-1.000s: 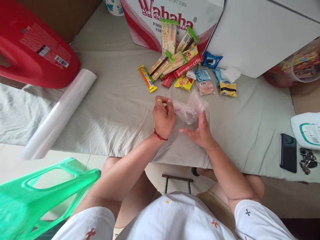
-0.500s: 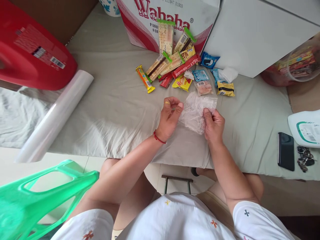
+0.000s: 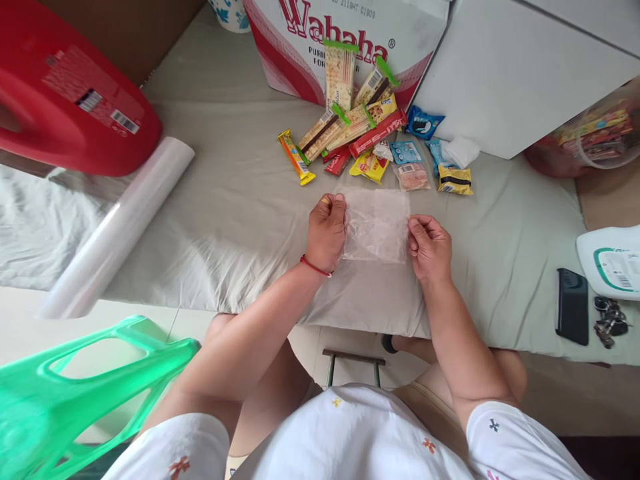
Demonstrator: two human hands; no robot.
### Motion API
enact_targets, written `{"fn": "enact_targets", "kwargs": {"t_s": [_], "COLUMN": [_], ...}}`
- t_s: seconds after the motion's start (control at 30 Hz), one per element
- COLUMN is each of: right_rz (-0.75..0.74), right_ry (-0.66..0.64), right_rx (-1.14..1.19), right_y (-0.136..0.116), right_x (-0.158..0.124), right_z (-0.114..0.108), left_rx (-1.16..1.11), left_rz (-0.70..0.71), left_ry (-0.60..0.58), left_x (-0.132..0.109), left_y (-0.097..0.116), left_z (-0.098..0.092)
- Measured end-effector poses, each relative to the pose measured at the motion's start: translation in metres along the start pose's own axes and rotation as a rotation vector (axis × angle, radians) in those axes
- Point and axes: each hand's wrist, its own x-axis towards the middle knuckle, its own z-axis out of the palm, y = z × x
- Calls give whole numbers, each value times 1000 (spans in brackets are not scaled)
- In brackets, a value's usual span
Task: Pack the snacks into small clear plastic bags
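A clear plastic bag is stretched flat between my two hands, just above the grey cloth. My left hand, with a ring and a red cord at the wrist, pinches its left edge. On the other side my right hand grips the right edge between thumb and fingers. Just beyond the bag lies a pile of wrapped snacks: green-ended biscuit packs, a red bar, an orange-yellow bar, a yellow packet and a pink-and-clear packet.
A Wahaha carton stands behind the snacks. To the left are a red jug, a roll of clear film and a green plastic stool. At right sit a phone, keys, a white bottle and a snack tub.
The crumpled bag has been pulled out flat. My left hand, earlier beside the bag with fingers curled, has closed on its left edge and moved slightly left.
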Motion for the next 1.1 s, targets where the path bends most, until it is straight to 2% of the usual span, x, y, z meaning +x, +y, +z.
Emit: {"fn": "enact_targets", "kwargs": {"t_s": [0.1,0.17,0.23,0.37,0.47,0.53,0.6,0.67,0.83,0.97,1.1], "right_rz": [-90,-116,-182,-405,-393,-352,-312,-257,-107,-52,-21], "right_ry": [89,59,-66,-414,-615,-649,-595,-482,-192,-70,-9], "right_rx": [-44,-92,-178,-388,-442,-446,-413,-341,-62,62,120], "right_y": [-7,-16,-26,-41,-47,-50,-54,-58,-63,-60,-55], "right_x": [-4,-14,-27,-41,-36,-31,-27,-25,-26,-32,-36], "right_z": [-3,-2,5,31,46,48,41,29,-8,-33,-51], "left_rx": [40,46,50,101,113,69,-7,-60,-67,-98,-23], "left_rz": [150,220,246,245,272,253,203,165,194,177,102], "left_ry": [68,83,76,34,1,-24,-55,-93,-129,-102,-238], "left_x": [3,3,1,-8,-12,-12,-11,-9,-6,-6,-7], "left_y": [-2,-3,-2,5,8,8,8,9,13,17,19], "left_z": [-1,-2,-2,-3,-3,-3,-4,-5,-11,-18,-25]}}
